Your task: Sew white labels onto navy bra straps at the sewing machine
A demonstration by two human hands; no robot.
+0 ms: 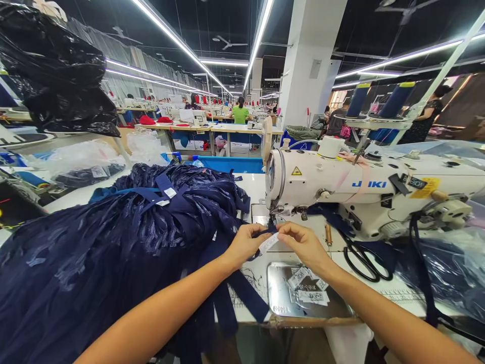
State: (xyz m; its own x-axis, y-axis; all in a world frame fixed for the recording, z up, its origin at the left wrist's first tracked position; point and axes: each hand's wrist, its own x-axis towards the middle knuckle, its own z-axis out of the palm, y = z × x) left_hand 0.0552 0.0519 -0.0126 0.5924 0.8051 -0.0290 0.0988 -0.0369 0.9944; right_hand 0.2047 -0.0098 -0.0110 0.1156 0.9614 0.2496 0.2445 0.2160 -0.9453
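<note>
Both the left hand (246, 245) and right hand (303, 245) pinch a white label (268, 243), scissors (366, 260) beside, navy fabric pile (113, 253) crowding left

White sewing table (257, 187), navy fabric heap (113, 242), sewing machine (364, 192), black scissors (366, 260), metal tray (280, 293) of labels

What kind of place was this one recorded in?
Most likely a clothing factory floor. A sewing machine stands before the person, a heap of navy fabric lies beside it, and rows of worktables with other seated people run back under strip lights.
</note>
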